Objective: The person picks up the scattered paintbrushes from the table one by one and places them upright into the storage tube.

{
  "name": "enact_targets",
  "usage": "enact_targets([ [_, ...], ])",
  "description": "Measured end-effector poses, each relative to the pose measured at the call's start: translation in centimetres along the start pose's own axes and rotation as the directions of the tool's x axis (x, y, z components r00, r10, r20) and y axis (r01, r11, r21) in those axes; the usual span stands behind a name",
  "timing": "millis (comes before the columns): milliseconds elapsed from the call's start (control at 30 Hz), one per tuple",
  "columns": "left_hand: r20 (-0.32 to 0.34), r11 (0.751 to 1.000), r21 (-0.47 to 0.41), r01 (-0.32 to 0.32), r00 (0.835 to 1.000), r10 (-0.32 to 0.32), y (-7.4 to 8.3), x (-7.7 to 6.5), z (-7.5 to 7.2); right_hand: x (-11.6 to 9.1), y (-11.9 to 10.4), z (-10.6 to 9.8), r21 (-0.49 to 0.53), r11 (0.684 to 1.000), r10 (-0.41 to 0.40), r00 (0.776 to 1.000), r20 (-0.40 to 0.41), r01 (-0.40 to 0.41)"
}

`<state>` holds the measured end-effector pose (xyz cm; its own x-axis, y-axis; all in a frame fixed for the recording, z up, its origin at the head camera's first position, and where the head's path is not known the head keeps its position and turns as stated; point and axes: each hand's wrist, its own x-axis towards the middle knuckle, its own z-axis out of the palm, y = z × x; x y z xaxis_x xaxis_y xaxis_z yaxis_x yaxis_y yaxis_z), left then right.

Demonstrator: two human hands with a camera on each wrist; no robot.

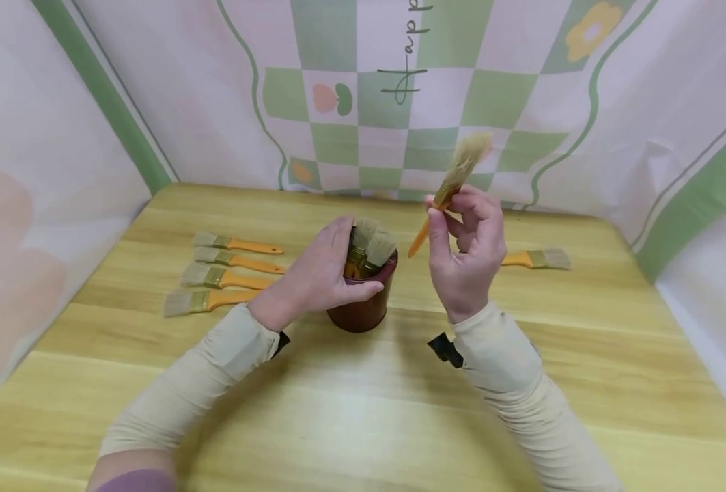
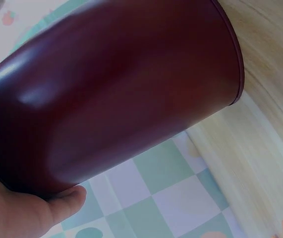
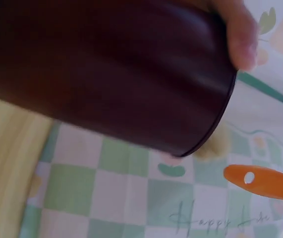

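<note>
A dark red-brown cylindrical cup (image 1: 363, 311) stands on the wooden table, with several paintbrushes (image 1: 375, 246) in it, bristles up. My left hand (image 1: 310, 277) holds the cup near its rim, thumb at the front and fingers round the far side. Up to the right of the cup, my right hand (image 1: 470, 249) pinches a paintbrush (image 1: 464, 164) near its metal collar. Its pale bristles point up and its orange handle slants down to the left. The right wrist view shows the handle's holed end (image 3: 262, 182) beside the cup's rim; the left wrist view shows the cup's smooth side (image 2: 121, 89).
Left of the cup, several orange-handled paintbrushes (image 1: 212, 276) lie in a column, bristles to the left. Another paintbrush (image 1: 550, 258) lies to the right, partly behind my right hand. A checkered cloth (image 1: 381, 147) hangs along the table's back edge.
</note>
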<state>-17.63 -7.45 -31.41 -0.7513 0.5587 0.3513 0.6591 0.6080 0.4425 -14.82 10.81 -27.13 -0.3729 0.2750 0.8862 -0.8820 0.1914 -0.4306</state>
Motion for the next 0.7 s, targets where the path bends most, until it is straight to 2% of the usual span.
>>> enact_targets([
  [67, 0.000, 1.000, 0.006, 0.009, 1.000, -0.009, 0.0, 0.0, -0.2, 0.1, -0.3, 0.7, 0.027, 0.998, -0.050, 0.999, -0.015, 0.051],
  [200, -0.027, 1.000, 0.005, -0.028, 0.999, 0.028, 0.0, 0.3, -0.2, 0.0, -0.7, 2.0, 0.046, 0.990, -0.136, 0.991, -0.005, 0.136],
  [267, -0.040, 0.999, 0.006, -0.049, 0.998, 0.050, 0.0, 0.4, -0.3, -0.1, -0.9, 2.6, 0.058, 0.987, -0.151, 0.989, 0.007, 0.150],
  [367, -0.055, 0.998, 0.013, -0.066, 0.996, 0.067, -0.1, 0.6, -0.3, -0.2, -1.1, 3.2, 0.083, 0.988, -0.137, 0.990, 0.031, 0.134],
  [500, -0.078, 0.996, 0.024, -0.085, 0.993, 0.086, 0.0, 0.7, -0.1, -0.5, -1.0, 3.7, 0.114, 0.991, -0.075, 0.996, 0.048, 0.069],
  [700, -0.091, 0.993, 0.047, -0.108, 0.989, 0.112, 0.0, 0.3, 0.3, -2.1, -0.6, 4.1, 0.116, 0.993, -0.013, 0.996, 0.092, 0.002],
])
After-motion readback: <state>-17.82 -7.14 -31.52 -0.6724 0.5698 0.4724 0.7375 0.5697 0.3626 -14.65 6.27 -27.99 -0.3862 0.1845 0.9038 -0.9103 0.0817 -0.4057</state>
